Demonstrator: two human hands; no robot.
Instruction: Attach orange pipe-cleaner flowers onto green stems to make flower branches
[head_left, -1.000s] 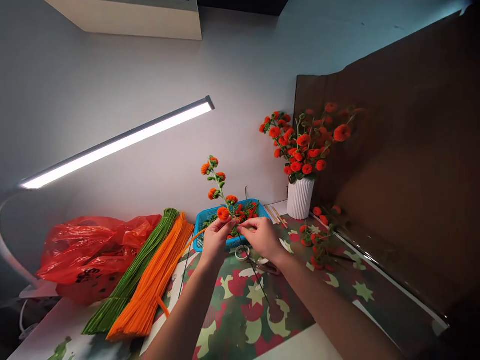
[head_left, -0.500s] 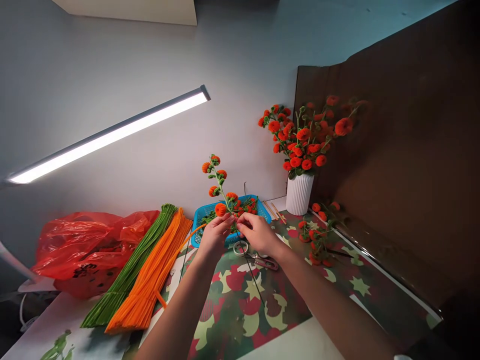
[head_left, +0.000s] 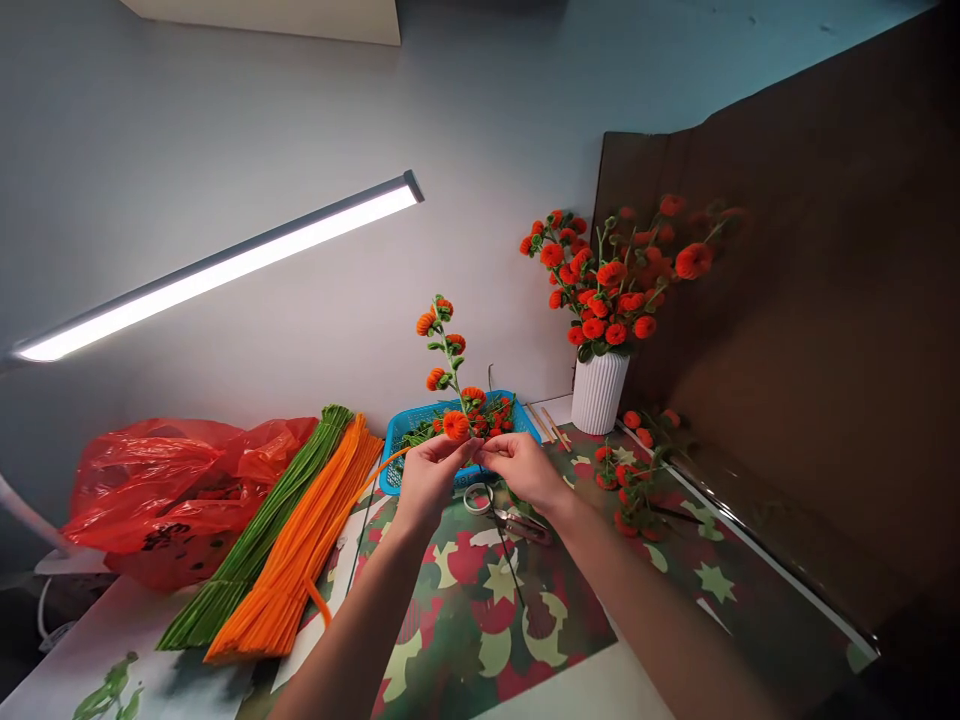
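At center, the left hand (head_left: 426,484) and right hand (head_left: 527,474) are pinching a flower stem (head_left: 454,378), its top already carrying blooms (head_left: 455,426), its lower length looking bare. More flowers (head_left: 501,413) are lying in the basket (head_left: 391,474) behind.

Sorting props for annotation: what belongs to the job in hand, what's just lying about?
Job, likely:
orange-flowered fuzzy green spray, held in the fingers
orange fuzzy-stem bundle
green fuzzy-stem bundle
blue rectangular plastic basket

Just about, seemingly:
crumpled red plastic bag
white ribbed vase
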